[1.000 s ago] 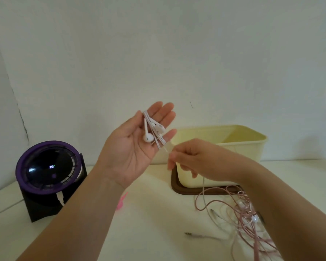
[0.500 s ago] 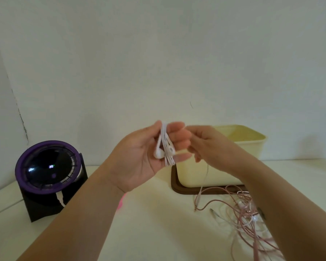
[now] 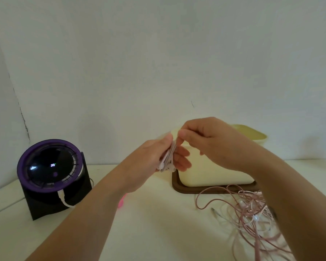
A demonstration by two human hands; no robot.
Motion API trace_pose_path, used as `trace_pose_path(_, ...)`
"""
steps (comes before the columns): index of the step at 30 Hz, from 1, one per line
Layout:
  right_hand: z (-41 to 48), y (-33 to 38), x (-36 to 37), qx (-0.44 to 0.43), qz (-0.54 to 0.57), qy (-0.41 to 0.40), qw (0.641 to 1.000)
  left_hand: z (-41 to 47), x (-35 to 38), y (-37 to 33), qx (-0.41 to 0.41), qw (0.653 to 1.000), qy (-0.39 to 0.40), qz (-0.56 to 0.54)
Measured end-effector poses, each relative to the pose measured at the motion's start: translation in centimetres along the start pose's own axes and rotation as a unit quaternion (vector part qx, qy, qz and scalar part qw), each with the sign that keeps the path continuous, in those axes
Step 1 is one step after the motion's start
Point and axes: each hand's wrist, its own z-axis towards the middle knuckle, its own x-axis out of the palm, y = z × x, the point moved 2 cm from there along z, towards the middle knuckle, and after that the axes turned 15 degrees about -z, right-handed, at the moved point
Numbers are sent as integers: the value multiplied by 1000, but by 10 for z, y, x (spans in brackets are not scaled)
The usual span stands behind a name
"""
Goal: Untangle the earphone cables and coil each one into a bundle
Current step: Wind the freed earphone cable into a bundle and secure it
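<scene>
A pale yellow box was set on a brown tray at the back of the table. Its interior was hidden by the viewing angle and by the right hand, so its contents could not be told.

The white earphone bundle was held above the table, in front of the box. It was gripped by the left hand, with the thumb pressed on one side and the fingers curled round the other. The upper end of the bundle was pinched by the curled fingertips of the right hand.

A loose tangle of pink and white cables was spread on the table in front of the tray, partly covered by the right forearm. A black device with a purple rim was placed at the far left, with a white lead attached below. A small pink object was largely hidden behind the left forearm.
</scene>
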Motion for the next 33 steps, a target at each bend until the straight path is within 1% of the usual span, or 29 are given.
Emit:
trace_pose_path(2,3,-6,6,9,8,-35,999,-1,1,-2,-27,999,13,-32)
trace_pose_path(6,6,-14,17,24,68,-49,996,-4,3,-9,-19,985,40,-168)
trace_pose_path(10,6,-8,22,26,98,16,995,-3,2,-13,-17,955,52,-291)
trace_pose_path(14,4,-9,21,22,125,42,991,-2,-1,-13,-16,944,44,-327)
trace_pose_path(17,4,-10,19,28,153,40,987,-3,-2,-13,-22,946,48,-320)
trace_pose_path(19,3,-12,15,29,150,43,987,-4,-1,-13,-27,952,51,-301)
trace_pose_path(21,2,-14,9,37,136,34,989,-5,-2,-14,-31,967,52,-248)
trace_pose_path(23,-1,-13,-1,41,129,7,991,-8,-1,-16,-37,982,65,-175)
trace_pose_path(25,-4,-9,-10,19,114,-2,993,-10,0,-17,-47,989,83,-116)
trace_pose_path(27,-6,-1,-14,-18,90,33,995,-13,1,-19,-56,990,102,-77)
trace_pose_path(30,-8,9,-10,-51,87,90,991,-16,0,-20,-75,989,117,-54)
trace_pose_path(33,-8,13,-6,-62,69,97,991,-18,-2,-22,-85,989,113,-45)
